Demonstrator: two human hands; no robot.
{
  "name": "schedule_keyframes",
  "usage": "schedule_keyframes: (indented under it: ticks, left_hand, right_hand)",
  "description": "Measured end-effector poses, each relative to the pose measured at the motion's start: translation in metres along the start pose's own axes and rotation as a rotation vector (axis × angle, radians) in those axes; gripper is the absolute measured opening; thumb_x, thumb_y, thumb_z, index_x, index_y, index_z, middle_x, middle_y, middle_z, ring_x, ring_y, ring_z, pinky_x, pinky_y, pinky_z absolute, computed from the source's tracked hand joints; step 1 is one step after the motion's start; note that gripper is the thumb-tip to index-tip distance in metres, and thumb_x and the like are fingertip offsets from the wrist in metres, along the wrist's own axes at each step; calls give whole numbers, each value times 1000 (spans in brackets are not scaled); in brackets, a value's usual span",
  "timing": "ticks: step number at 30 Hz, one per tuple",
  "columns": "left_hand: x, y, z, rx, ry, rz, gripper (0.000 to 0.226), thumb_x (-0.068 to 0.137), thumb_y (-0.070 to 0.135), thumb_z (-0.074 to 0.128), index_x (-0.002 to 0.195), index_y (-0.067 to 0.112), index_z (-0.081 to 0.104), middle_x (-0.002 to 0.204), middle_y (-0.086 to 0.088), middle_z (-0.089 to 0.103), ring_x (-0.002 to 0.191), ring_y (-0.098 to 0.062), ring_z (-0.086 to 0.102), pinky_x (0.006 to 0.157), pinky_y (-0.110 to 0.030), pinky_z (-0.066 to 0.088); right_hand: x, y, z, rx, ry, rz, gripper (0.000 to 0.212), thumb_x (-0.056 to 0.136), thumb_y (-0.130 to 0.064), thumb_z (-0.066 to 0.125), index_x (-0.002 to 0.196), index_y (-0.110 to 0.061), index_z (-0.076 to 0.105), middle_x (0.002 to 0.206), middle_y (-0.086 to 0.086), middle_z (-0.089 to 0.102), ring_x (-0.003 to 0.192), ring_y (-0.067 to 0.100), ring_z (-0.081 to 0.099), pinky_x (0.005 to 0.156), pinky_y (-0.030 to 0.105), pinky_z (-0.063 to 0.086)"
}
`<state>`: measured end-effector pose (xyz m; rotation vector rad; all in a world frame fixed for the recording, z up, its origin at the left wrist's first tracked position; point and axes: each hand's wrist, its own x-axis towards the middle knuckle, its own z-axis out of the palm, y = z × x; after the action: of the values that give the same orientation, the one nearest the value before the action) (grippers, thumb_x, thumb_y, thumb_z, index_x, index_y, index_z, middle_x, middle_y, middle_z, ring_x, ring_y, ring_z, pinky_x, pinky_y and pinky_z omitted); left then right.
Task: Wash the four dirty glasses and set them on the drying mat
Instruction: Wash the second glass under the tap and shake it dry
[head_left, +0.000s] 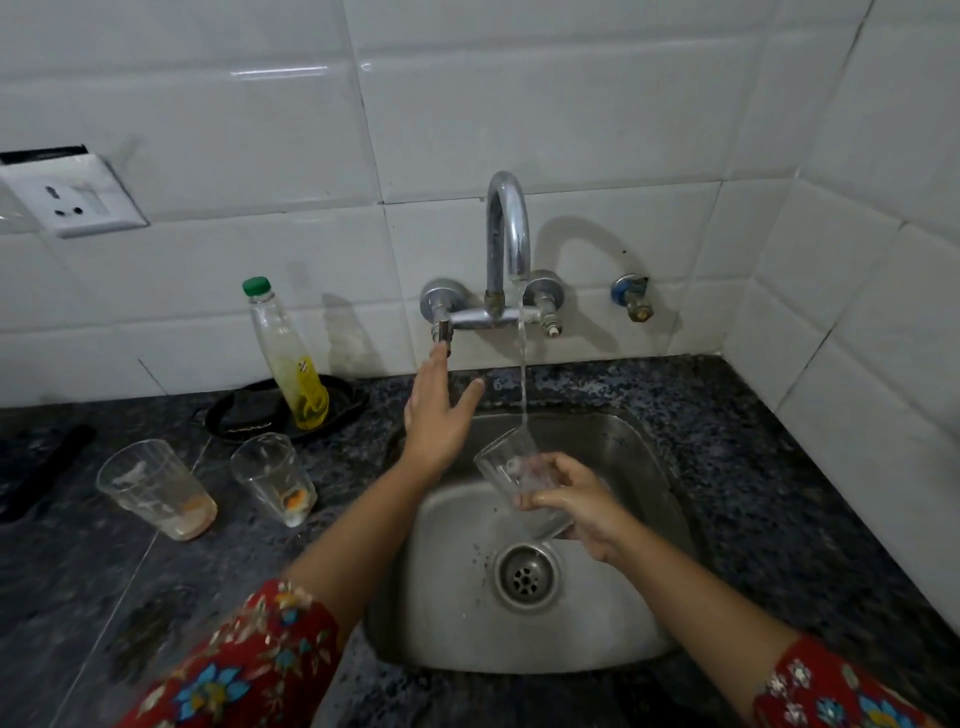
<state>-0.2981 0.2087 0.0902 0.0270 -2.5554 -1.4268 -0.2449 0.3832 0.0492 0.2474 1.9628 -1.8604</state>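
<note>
The right hand is gripping a glass over the sink, fingers wrapped round its lower wall, mouth tilted up under the stream running from the tap. The left hand is reaching up with fingers spread and holding nothing, its tips touching the left tap handle.

Wet glass in a one-handed hold is likely slippery; if it slides, it is falling onto steel and may chip. Opening the handle further is risking splash over the counter. Two dirty glasses, one near the counter's left and one closer to the sink, are standing just beside the left forearm; a careless return swing could topple them. No drying mat is visible.
</note>
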Motion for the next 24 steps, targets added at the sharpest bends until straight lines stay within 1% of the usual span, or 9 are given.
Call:
schedule_keyframes:
  ticks: [3,5,8,11,12,16,19,21,24]
  left_hand:
    - [-43,-14,12,53,-42,-32,62,97,45,46,151,26,22,159,2,24,146,-19,19,118,-49,18]
    - [-63,-23,20,97,-65,-53,58,98,45,42,150,26,25,157,3,29,145,-18,23,118,-47,19]
    - [-80,-25,27,99,-34,-112,50,101,40,39,147,23,33,151,2,39,140,-17,32,115,-41,25]
    - [-90,-20,33,45,-43,-146,46,102,40,36,144,21,40,145,1,46,134,-16,41,111,-36,31]
    - [-91,-18,35,19,-37,-156,45,102,40,35,142,21,42,143,0,49,131,-16,44,110,-37,34]
    - [-93,-14,40,1,3,-199,40,103,37,33,137,21,46,138,-1,52,126,-17,49,107,-42,38]
    - [-98,-14,44,-30,8,-213,37,101,30,41,136,20,47,139,-2,51,125,-17,50,107,-43,39]
    - [-104,-15,47,-35,-2,-208,37,99,25,47,135,19,47,137,-1,52,125,-17,50,106,-41,41]
    - [-112,-17,49,-46,-14,-227,38,97,20,51,134,18,48,136,0,52,125,-17,50,104,-40,43]
  right_hand:
    - [-9,-2,-8,-56,12,-48,52,61,-8,85,103,-28,62,112,-8,62,101,16,60,75,36,53]
    - [-14,-4,-12,-95,91,-110,58,56,-9,88,104,-24,59,111,-7,60,103,15,57,74,31,52]
    - [-22,-10,-21,-159,193,-190,75,51,-11,91,112,-22,49,110,-5,52,99,12,50,70,21,45]
    - [-26,-18,-26,-187,221,-260,87,47,-14,93,115,-27,40,119,0,51,109,18,48,86,32,47]
    - [-28,-20,-26,-202,227,-292,88,47,-14,93,115,-27,39,119,0,50,110,18,47,88,33,45]
    - [-33,-31,-26,-310,249,-436,88,49,-17,93,116,-23,37,119,-3,47,108,15,47,84,28,40]
    - [-36,-36,-25,-377,263,-517,90,49,-22,93,119,-21,37,116,-6,47,102,11,49,80,24,39]
    - [-37,-35,-22,-444,260,-583,89,48,-28,94,118,-23,38,115,-6,52,99,10,54,78,21,43]
    - [-37,-25,-15,-552,236,-634,83,48,-35,92,113,-27,41,111,-3,62,98,12,61,81,27,52]
